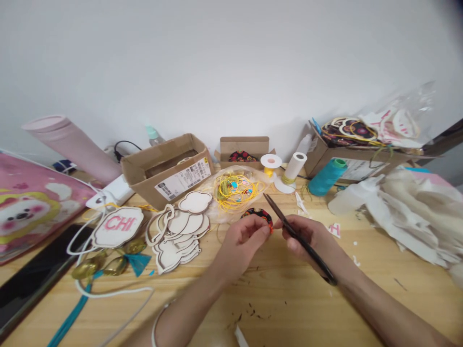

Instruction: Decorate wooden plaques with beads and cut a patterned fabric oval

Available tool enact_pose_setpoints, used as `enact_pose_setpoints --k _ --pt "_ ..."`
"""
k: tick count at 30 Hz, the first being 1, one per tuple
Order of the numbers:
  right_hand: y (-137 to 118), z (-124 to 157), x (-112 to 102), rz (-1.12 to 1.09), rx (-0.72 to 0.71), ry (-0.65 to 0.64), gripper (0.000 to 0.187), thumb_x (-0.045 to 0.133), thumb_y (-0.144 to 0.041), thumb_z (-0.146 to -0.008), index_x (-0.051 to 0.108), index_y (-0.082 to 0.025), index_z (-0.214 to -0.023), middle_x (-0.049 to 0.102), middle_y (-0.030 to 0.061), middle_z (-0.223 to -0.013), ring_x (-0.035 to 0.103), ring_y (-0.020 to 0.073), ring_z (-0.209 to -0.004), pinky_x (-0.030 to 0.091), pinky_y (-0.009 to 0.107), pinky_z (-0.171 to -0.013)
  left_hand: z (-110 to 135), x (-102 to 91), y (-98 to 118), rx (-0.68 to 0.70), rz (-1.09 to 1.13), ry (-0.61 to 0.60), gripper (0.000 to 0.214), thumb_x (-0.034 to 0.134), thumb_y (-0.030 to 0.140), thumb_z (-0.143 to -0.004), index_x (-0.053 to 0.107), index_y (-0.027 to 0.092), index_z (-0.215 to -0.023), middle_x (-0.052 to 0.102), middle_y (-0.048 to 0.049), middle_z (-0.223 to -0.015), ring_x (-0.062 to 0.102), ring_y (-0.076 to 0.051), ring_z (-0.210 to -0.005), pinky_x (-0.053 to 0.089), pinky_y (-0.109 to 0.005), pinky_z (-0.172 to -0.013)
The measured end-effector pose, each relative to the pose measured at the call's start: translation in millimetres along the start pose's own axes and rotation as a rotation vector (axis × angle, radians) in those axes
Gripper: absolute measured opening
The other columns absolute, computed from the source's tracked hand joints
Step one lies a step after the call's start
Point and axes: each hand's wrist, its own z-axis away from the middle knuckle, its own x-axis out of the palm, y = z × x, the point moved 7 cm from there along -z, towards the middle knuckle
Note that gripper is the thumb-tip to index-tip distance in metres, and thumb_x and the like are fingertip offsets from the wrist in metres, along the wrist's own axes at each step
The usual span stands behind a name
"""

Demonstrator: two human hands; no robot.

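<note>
Roughly midway, I judge. The left hand [243, 236] pinches a dark flower-patterned disc [257, 214] between thumb and curled fingers, just above the table [289, 299] at the centre of the view. The right hand [307, 238] is closed round the handles of black scissors [278, 212]. Their blades point to 11 o'clock, look shut or nearly so, and pass just beside the disc's right edge.

Dark snippets [253, 313] at 6 o'clock suggest some trimming is done, but I cannot tell whether the disc's rim is finished. At 9 o'clock a stack of bare wooden cutouts [181, 231] looks uncovered.

- **10 o'clock:** an open cardboard box [173, 168], its contents mostly hidden.
- **12 o'clock:** a small open box [244, 144] holds one patterned piece [243, 156].
- **12 o'clock, nearer:** a clear bag [235, 188] holds yellow cords with coloured bits.
- **2 o'clock:** another box [336, 154] is heaped with patterned discs [347, 129].
</note>
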Motion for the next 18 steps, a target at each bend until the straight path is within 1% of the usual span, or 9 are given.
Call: enact_pose_setpoints --k 3,7,9,13,18 --pt "1.4 1.9 6.5 0.031 0.006 -0.078 0.053 0.061 -0.064 -0.071 0.062 -0.015 -0.094 0.048 -0.0008 -0.065 0.035 0.0106 -0.055 0.029 0.022 -0.047 0.8 -4.5 4.5 0.043 0.040 0.035 0.015 0.060 0.029 -0.078 0.062 0.016 -0.069 0.062 0.0000 -0.068 0.055 -0.012 -0.067 0.043 -0.022 -0.066" --pt "-0.1 2.5 11.3 0.091 0.062 -0.099 0.062 0.057 -0.070 -0.069 0.063 -0.013 -0.091 0.043 -0.0012 -0.065 0.032 0.0107 -0.056 0.026 0.022 -0.047 1.6 -9.9 9.0 0.078 0.051 0.101 0.015 0.061 0.027 -0.077 0.062 0.017 -0.066 0.063 0.0009 -0.064 0.056 -0.011 -0.063 0.044 -0.021 -0.062" --pt "-2.1 1.9 12.7 0.102 0.088 -0.106 0.064 0.055 -0.073 -0.068 0.064 -0.012 -0.087 0.040 -0.0017 -0.064 0.029 0.0102 -0.056 0.023 0.022 -0.047 1.7 -9.6 9.5 0.069 0.070 0.107 0.015 0.063 0.027 -0.076 0.063 0.016 -0.065 0.064 0.0005 -0.063 0.057 -0.012 -0.062 0.045 -0.022 -0.062" --pt "-2.9 0.8 16.0 0.082 0.110 -0.147 0.064 0.054 -0.074 -0.068 0.062 -0.012 -0.082 0.033 -0.0033 -0.061 0.026 0.0091 -0.054 0.021 0.022 -0.046 1.3 -5.2 7.9 0.019 0.139 0.078 0.014 0.064 0.026 -0.074 0.065 0.016 -0.064 0.067 -0.0005 -0.063 0.060 -0.012 -0.062 0.046 -0.022 -0.062" --pt "2.7 1.4 16.2 0.047 0.107 -0.178 0.061 0.054 -0.072 -0.070 0.061 -0.013 -0.079 0.032 -0.0039 -0.060 0.024 0.0083 -0.053 0.019 0.021 -0.045 1.0 -5.2 3.7 -0.036 0.182 0.078 0.014 0.067 0.026 -0.070 0.064 0.016 -0.060 0.065 0.0008 -0.059 0.057 -0.011 -0.057 0.045 -0.022 -0.059"
